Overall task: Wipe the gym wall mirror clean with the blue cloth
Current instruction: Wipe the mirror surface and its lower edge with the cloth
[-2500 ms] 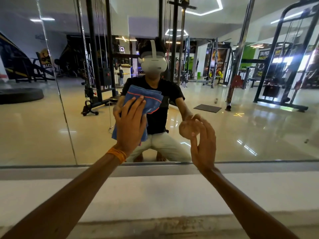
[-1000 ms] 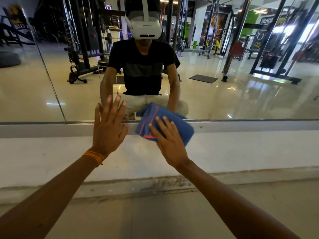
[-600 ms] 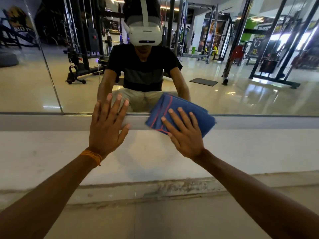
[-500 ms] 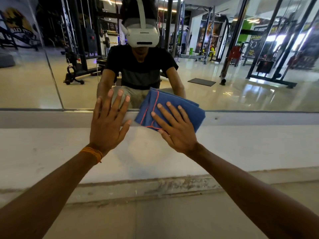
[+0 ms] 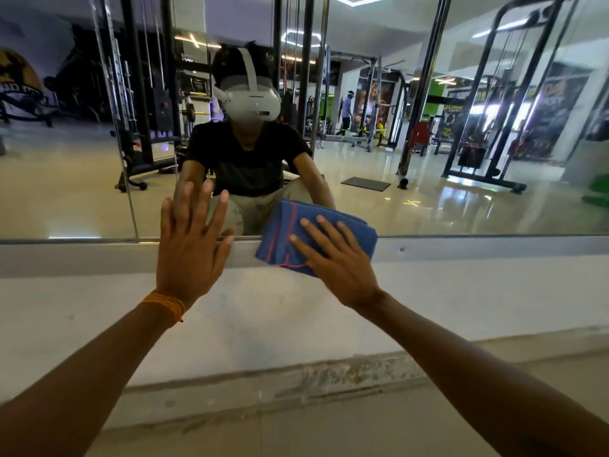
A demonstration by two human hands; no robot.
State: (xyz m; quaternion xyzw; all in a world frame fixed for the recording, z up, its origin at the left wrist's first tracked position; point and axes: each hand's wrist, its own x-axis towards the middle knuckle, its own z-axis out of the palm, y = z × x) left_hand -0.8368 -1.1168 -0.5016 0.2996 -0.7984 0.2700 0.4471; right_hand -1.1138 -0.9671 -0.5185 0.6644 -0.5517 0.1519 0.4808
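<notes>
The wall mirror (image 5: 428, 199) fills the upper half of the view, its lower edge just above a pale ledge. A folded blue cloth (image 5: 283, 232) with red stitching lies flat across that lower edge. My right hand (image 5: 336, 258) presses on the cloth with spread fingers, covering its right part. My left hand (image 5: 189, 242), with an orange band at the wrist, rests flat and open against the glass and frame to the left of the cloth, holding nothing.
A vertical seam (image 5: 130, 179) splits the mirror into panels at the left. Below the glass runs a white wall ledge (image 5: 478, 291), then a worn skirting strip (image 5: 329, 374) and the floor. The mirror reflects a kneeling person, gym machines and a shiny floor.
The cloth passed from my left hand high on the glass to my right hand at the mirror's bottom edge. In the last half second the view tilted up and the hands barely shifted.
</notes>
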